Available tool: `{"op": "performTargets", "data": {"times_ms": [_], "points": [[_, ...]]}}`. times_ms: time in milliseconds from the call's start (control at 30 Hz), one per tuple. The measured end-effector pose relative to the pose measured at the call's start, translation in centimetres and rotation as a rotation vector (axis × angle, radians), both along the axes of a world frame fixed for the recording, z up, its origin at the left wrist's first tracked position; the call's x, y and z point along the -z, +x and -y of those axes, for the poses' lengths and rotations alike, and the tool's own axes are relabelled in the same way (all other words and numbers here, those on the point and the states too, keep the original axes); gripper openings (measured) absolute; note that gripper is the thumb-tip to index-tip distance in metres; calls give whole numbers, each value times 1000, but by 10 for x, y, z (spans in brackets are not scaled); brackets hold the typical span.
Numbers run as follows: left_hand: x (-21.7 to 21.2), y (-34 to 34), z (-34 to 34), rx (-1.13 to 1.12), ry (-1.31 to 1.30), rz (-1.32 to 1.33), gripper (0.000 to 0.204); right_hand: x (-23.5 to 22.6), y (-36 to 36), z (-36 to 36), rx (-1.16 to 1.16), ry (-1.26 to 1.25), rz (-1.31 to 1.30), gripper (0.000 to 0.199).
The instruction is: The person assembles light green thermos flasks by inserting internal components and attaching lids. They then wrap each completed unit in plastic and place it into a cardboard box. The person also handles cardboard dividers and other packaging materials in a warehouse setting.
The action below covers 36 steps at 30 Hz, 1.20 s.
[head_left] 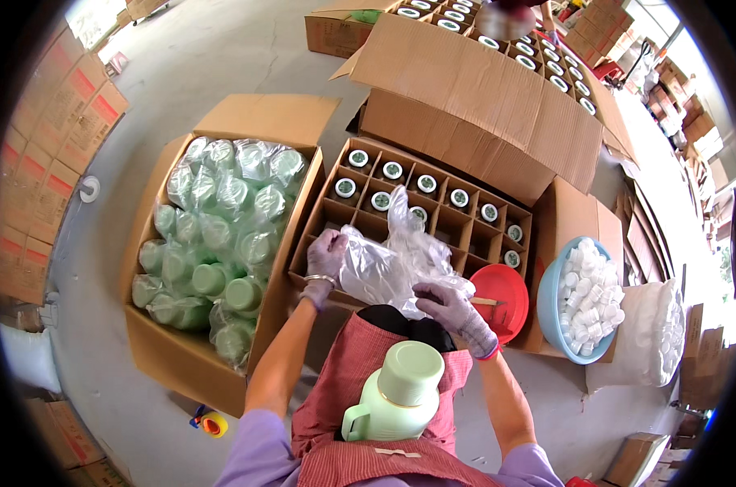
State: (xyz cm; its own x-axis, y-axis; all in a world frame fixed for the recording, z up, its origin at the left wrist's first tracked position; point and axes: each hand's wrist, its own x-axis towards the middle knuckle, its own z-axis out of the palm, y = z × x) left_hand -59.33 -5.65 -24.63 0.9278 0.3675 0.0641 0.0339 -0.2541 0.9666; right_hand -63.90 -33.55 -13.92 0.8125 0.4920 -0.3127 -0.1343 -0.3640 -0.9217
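Both my hands wear thin greyish gloves. A crumpled clear plastic bag (396,264) lies stretched between them, over the near cells of a divided carton (303,264). My left hand (326,256) is closed on the bag's left edge. At its lower right edge, my right hand (453,312) pinches the plastic with bent fingers. A pale green vacuum jug (396,402) with a cup-shaped lid and a side handle rests upright on my lap, against the red apron (327,398). White-topped bottles (426,183) stand in several carton cells; the bag hides part of the near rows.
An open carton (181,365) of bagged green jugs stands left. On the right are a red basin (510,280), a blue basin (553,312) of white caps and a white sack (640,357). Beyond a raised flap (482,97), another person's hand (553,36) is near more bottles.
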Motion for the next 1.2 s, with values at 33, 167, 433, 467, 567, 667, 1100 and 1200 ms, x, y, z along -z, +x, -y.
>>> {"op": "performTargets", "data": {"times_ms": [33, 167, 433, 467, 567, 667, 1100, 1200], "points": [[-52, -9, 14, 84, -218, -30, 8, -1, 5, 4, 29, -25, -90, 47], [-132, -78, 47, 368, -210, 108, 23, -40, 8, -42, -131, 383, -12, 72], [-171, -142, 42, 655, -693, -86, 22, -58, 28, -12, 140, -250, 1007, 62], [-175, -148, 32, 666, -676, -96, 22, -67, 28, -27, 5, -445, 1160, 59], [-169, -159, 4, 694, -332, 258, 25, -34, 56, -47, -363, -795, 1310, 55], [-157, -173, -53, 352, 367, 495, 23, 26, 97, -37, -139, -882, 1223, 32], [-93, -67, 27, 397, -181, 251, 137, 17, 104, -56, 451, -86, 1003, 43], [-126, -29, 42, 197, -334, 187, 90, -2, 85, -49, 285, 34, 847, 47]]}}
